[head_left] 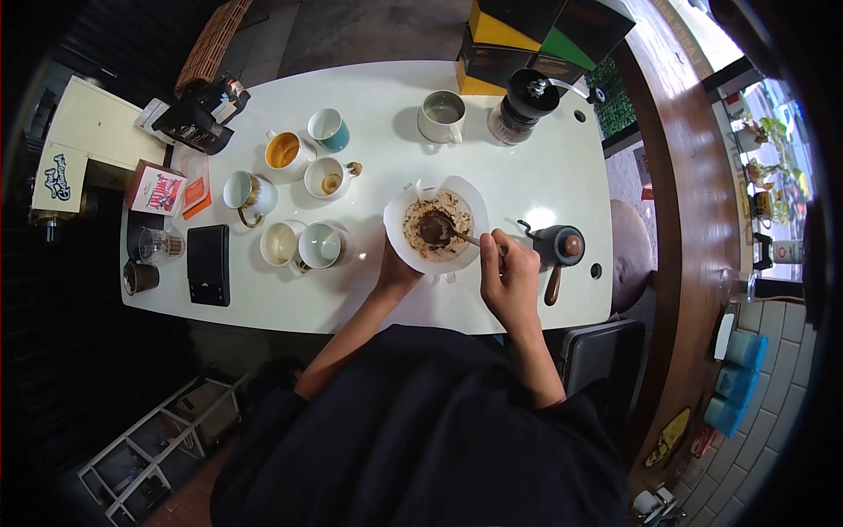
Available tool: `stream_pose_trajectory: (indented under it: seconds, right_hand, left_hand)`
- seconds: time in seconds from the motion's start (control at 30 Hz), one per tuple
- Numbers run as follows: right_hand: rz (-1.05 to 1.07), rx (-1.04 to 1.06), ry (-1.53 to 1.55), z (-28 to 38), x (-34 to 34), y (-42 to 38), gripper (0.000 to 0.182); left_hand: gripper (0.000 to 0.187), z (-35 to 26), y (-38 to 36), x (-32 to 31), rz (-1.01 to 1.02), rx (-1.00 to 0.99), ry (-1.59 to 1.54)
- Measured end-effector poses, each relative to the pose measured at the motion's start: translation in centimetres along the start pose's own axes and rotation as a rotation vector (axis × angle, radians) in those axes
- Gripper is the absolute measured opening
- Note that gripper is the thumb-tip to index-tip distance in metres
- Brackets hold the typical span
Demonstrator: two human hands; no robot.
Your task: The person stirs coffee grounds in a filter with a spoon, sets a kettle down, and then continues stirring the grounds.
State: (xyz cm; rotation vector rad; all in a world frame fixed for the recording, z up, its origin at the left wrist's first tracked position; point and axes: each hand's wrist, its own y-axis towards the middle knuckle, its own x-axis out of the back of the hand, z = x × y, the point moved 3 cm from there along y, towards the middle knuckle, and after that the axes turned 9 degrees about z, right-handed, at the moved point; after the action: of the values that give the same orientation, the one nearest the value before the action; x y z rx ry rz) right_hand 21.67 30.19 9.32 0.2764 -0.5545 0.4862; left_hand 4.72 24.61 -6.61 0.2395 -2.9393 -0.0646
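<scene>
A white paper coffee filter [392,230] stands open in a coffee dripper, much of which it hides. Wet brown coffee grounds [430,230] lie inside it, with more clinging to its walls. My left hand [399,266] holds the dripper from its lower left side; the fingertips are hidden beneath the paper. Between the thumb and fingers of my right hand [511,274] is a spoon [470,238], its bowl down in the grounds. Right of that hand sits a dark gooseneck kettle [559,247] with a wooden knob and handle.
Several cups, including a teal one [328,130], cluster on the left of the white table [378,97]. A black scale [208,265] lies farther left. Toward the back stand a grey mug [442,117] and a hand grinder [522,107], before stacked boxes [500,63].
</scene>
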Motion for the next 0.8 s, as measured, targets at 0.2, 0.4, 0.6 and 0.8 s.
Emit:
stream_pose_trajectory:
  seconds: [0.2, 0.4, 0.6, 0.8]
  right_hand:
    - [-0.044, 0.070, -0.023, 0.5, 0.7, -0.4, 0.030]
    - [-0.057, 0.112, -0.054, 1.0, 1.0, -0.8, 0.026]
    - [-0.026, 0.099, -0.049, 0.4, -0.3, -0.5, 0.024]
    - [0.015, 0.031, -0.028, -0.1, -0.5, -0.2, 0.026]
  left_hand:
    - [0.082, -0.7, -0.3, 0.0, -0.033, 0.002, -0.015]
    - [0.079, 0.0, -0.8, 0.0, -0.049, -0.020, 0.025]
    - [0.069, 0.0, -0.6, 0.1, -0.013, -0.011, -0.061]
    - [0.066, -0.4, -0.3, 0.0, -0.013, -0.002, -0.005]
